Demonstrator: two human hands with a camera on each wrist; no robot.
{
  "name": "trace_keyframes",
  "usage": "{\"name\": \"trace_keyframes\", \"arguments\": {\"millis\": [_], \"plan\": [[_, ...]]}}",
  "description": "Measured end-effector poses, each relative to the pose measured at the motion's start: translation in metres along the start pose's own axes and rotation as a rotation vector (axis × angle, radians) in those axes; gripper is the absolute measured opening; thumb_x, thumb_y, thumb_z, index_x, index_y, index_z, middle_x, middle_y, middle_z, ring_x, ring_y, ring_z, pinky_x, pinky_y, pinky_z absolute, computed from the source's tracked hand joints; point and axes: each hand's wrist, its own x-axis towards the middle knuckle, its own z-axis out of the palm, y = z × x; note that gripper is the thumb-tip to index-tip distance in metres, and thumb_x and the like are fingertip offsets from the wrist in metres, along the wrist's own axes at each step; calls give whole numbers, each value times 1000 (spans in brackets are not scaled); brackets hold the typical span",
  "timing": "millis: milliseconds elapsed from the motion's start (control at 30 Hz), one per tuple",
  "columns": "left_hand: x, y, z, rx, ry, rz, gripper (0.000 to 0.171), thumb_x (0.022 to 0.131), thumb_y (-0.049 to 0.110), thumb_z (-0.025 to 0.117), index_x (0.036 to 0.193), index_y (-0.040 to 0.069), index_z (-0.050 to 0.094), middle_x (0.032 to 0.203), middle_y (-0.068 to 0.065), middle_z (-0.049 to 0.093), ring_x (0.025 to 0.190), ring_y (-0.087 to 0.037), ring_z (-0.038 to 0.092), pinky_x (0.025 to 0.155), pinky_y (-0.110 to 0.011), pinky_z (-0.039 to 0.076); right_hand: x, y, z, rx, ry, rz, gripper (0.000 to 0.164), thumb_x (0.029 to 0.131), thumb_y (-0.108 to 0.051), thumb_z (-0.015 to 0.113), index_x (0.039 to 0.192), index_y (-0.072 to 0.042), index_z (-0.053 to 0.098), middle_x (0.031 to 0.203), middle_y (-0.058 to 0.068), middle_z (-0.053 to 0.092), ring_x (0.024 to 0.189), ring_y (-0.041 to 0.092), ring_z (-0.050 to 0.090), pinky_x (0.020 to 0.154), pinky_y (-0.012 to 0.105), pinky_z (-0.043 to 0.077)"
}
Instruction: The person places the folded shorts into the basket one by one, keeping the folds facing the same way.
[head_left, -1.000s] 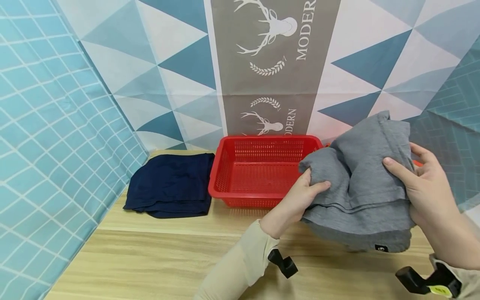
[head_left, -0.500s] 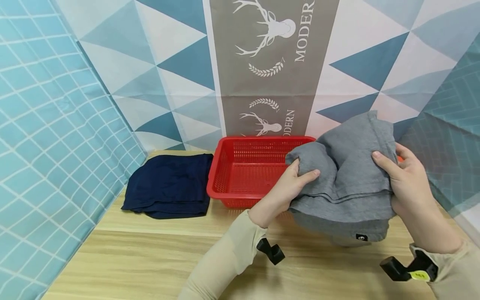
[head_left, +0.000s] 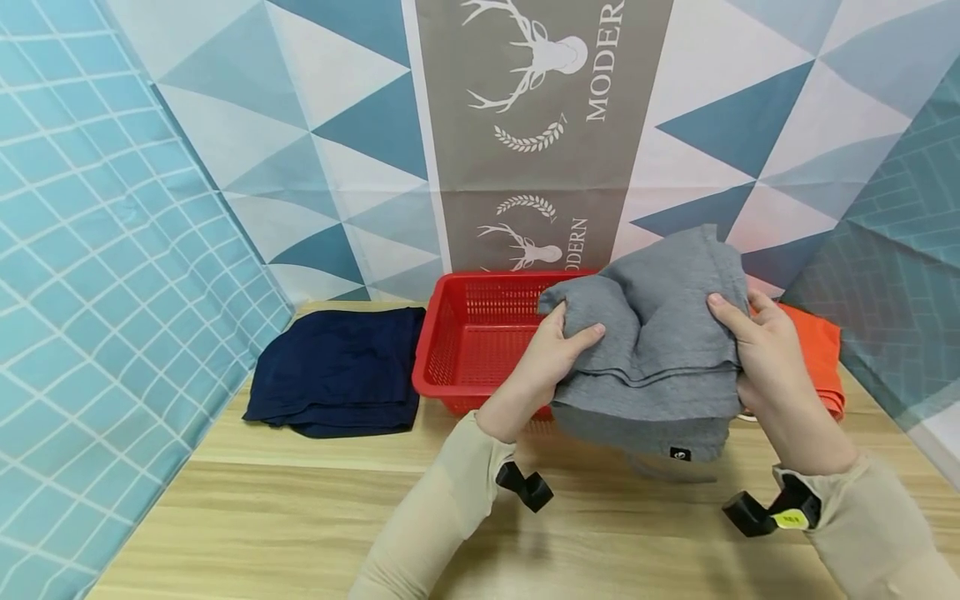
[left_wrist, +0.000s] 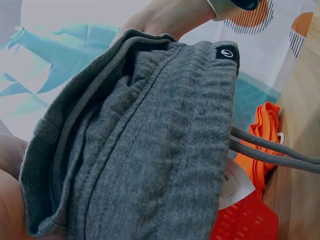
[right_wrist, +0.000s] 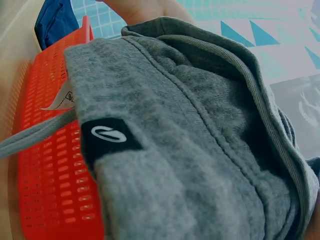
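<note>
My two hands carry folded grey drawstring shorts (head_left: 652,333) above the table, in front of the right part of a red plastic basket (head_left: 459,389). The left hand (head_left: 542,357) grips the left side with its thumb on top. At the opposite side, my right hand (head_left: 776,367) pinches the edge, thumb on top and fingers partly behind the cloth. In the right wrist view a small black label (right_wrist: 109,136) shows on the waistband. Drawstring cords (left_wrist: 272,150) and a white tag (left_wrist: 232,185) hang below it in the left wrist view.
Folded navy cloth (head_left: 337,371) lies on the wooden table (head_left: 300,517) left of the basket. Folded orange cloth (head_left: 817,350) lies to the basket's right, partly hidden by my right hand. Patterned sheets (head_left: 360,167) stand behind and on both sides.
Both hands have moved left with the grey shorts, which now cover more of the basket's right part. More of the orange cloth has come into view. The basket and navy cloth stay put.
</note>
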Motion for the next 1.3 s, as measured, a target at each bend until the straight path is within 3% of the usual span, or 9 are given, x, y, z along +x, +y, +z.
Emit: {"name": "trace_keyframes", "arguments": {"millis": [133, 367, 600, 967, 1133, 1300], "plan": [[3, 1, -3, -3, 14, 0, 54, 87, 15, 59, 137, 18, 36, 130, 3, 45, 118, -14, 42, 102, -37, 32, 3, 4, 4, 29, -11, 2, 79, 88, -20, 59, 145, -6, 7, 115, -3, 43, 94, 8, 52, 70, 18, 49], [6, 6, -10, 11, 61, -23, 60, 87, 16, 59, 141, 15, 30, 136, 1, 41, 124, -16, 38, 105, -37, 29, 9, 7, 11, 42, 6, 31, 77, 87, -23, 59, 145, -3, 12, 111, -4, 44, 94, 8, 50, 71, 17, 48], [10, 13, -19, 15, 86, -5, 59, 88, 14, 57, 141, 14, 31, 136, 0, 41, 124, -15, 39, 105, -35, 30, 15, 12, 16, 61, 34, 66, 71, 86, -27, 60, 141, -2, 22, 109, -3, 43, 94, 10, 45, 72, 17, 46], [20, 21, -35, -13, 148, -85, 66, 90, 19, 57, 145, 19, 20, 146, 4, 29, 132, -14, 27, 107, -37, 24, 25, 19, 23, 46, 66, 110, 73, 88, -30, 55, 144, -3, 18, 108, -5, 42, 94, 10, 42, 74, 19, 42], [22, 19, -42, -49, 132, -41, 57, 90, 14, 55, 141, 19, 30, 140, -1, 37, 127, -18, 35, 105, -39, 29, 31, 20, 29, 71, 82, 104, 71, 89, -28, 55, 142, 1, 19, 107, -3, 43, 94, 10, 43, 77, 19, 42], [25, 20, -49, -92, 143, -3, 46, 90, 11, 54, 134, 15, 40, 132, -6, 45, 120, -23, 43, 101, -41, 33, 37, 18, 32, 44, 83, 98, 71, 89, -30, 54, 144, -1, 18, 121, 0, 39, 98, 8, 42, 83, 21, 37]]}}
